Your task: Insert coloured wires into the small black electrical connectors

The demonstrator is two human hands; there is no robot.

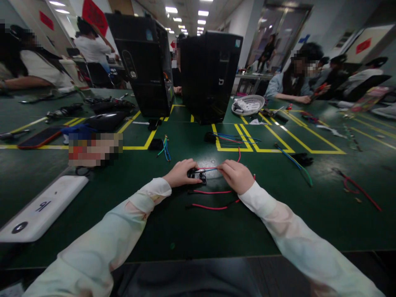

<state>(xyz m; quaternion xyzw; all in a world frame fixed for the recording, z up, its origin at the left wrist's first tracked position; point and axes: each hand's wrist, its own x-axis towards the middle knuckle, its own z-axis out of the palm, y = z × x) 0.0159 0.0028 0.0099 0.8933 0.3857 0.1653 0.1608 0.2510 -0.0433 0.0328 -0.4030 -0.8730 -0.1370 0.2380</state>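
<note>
My left hand (181, 173) is closed around a small black plastic part (199, 177), its thumb along the near side. Thin red and blue wires (208, 168) stretch from that part to my right hand (236, 175), whose fingers are pinched together on them. How the wires join the black part is too small to make out. Below my hands, two short red wires with dark ends lie on the table, one nearer (210, 206) and one farther (212, 192).
Black parts with coloured wires lie ahead, at left (156, 144), centre (210, 137) and right (303, 159). Two black computer towers (145, 66) (210, 74) stand behind, beside a white basket (247, 105). A white case (43, 210) lies left. People sit across the green table (148, 243).
</note>
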